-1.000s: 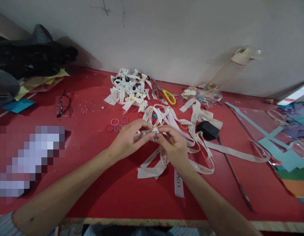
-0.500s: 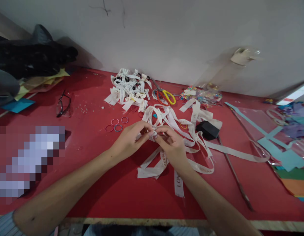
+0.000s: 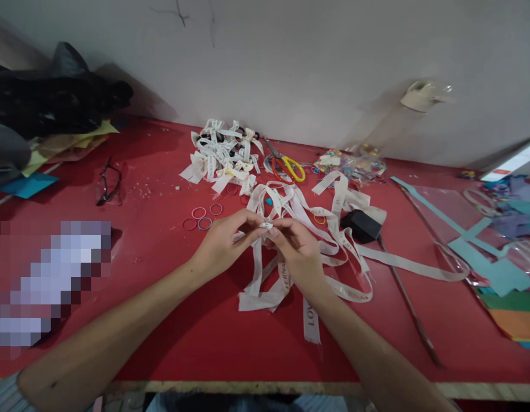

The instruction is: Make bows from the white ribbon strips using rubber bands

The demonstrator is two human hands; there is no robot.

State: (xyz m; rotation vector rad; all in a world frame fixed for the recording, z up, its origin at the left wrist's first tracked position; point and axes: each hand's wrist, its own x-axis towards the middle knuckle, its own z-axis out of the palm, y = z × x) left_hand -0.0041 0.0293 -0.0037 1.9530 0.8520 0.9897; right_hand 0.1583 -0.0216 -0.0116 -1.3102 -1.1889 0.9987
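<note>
Both hands meet over the middle of the red table, pinching a white printed ribbon (image 3: 266,226) that is gathered into a small knot-like bunch at the fingertips. My left hand (image 3: 224,240) grips it from the left with thumb and fingers closed. From the right, my right hand (image 3: 299,247) pinches the same bunch. Ribbon ends with dark lettering hang below and between the hands. Behind them lies a loose tangle of ribbon (image 3: 299,203). Several thin elastic bands (image 3: 199,213) rest left of the hands.
White ribbon bows (image 3: 222,151) are heaped near the wall, beside scissors (image 3: 286,163) with red and yellow handles. A black block (image 3: 361,226) and a thin rod (image 3: 410,303) lie to the right. Coloured sheets (image 3: 513,320) are at far right; glasses (image 3: 108,182) sit at left.
The fingers have shifted slightly on the ribbon bunch, and more of the white knot shows between the thumbs. A ribbon strip now hangs below the left hand's fingertips.
</note>
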